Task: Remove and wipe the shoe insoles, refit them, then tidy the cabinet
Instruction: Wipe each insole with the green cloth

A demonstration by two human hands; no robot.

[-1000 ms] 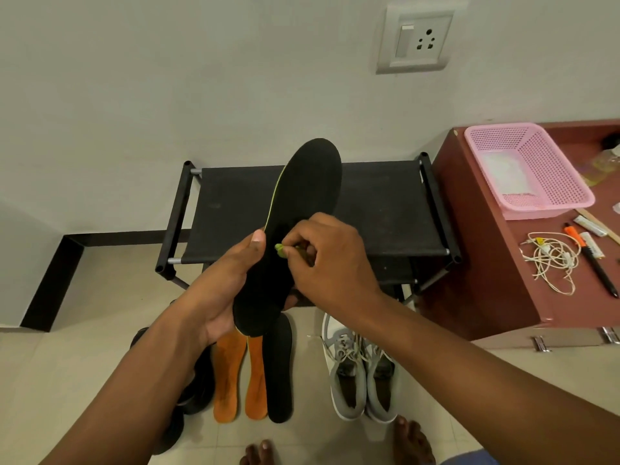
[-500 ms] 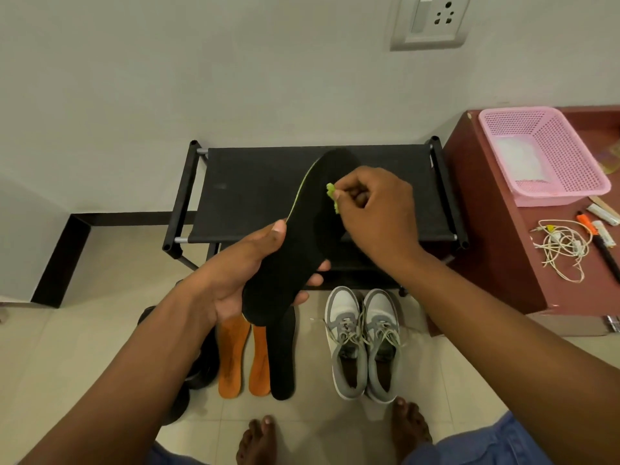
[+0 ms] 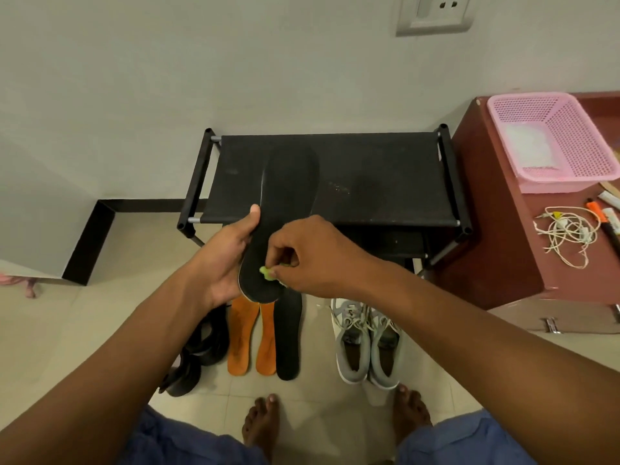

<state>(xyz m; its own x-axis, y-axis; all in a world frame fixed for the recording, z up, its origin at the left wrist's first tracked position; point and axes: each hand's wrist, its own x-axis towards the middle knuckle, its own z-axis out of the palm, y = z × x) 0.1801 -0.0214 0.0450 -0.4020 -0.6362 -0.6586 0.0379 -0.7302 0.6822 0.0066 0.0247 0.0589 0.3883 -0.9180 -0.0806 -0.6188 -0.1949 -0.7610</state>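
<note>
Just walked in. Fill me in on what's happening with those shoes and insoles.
A person is wiping a black insole. The left hand holds it up over the black shoe rack, and the right hand pinches a small green wipe against its heel end. On the floor below lie two orange insoles and another black one, with dark shoes to the left and a grey pair of sneakers to the right.

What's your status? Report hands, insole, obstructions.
Left hand holds black insole upright. Right hand pinches green cloth against its heel end. Nothing in the way.
</note>
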